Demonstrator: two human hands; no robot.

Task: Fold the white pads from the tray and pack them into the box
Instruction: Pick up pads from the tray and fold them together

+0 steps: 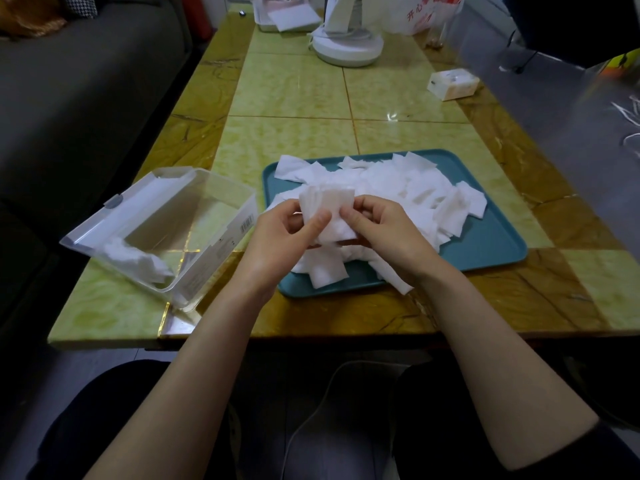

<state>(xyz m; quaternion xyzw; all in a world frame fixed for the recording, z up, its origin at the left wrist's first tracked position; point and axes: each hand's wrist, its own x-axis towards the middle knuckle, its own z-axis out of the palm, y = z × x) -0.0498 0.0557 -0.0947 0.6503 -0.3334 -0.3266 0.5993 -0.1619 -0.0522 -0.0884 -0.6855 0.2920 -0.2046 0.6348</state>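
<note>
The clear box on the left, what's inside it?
A small heap of white pads lies at the near end of the box. The rest looks bare; how many pads are there can't be counted.

Glossy tiled table (294,88), grey sofa (86,81)

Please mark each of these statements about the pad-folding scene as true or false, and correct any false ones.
1. Both hands hold a stack of white pads between them. True: the left hand and the right hand grip it from either side.
2. The tray is red. False: it is teal.
3. The clear box already has some pads in it. True: a few lie at its near end.
4. The box sits to the right of the tray. False: it sits to the left.
5. The tray is empty. False: a loose pile of pads still covers much of it.
</note>
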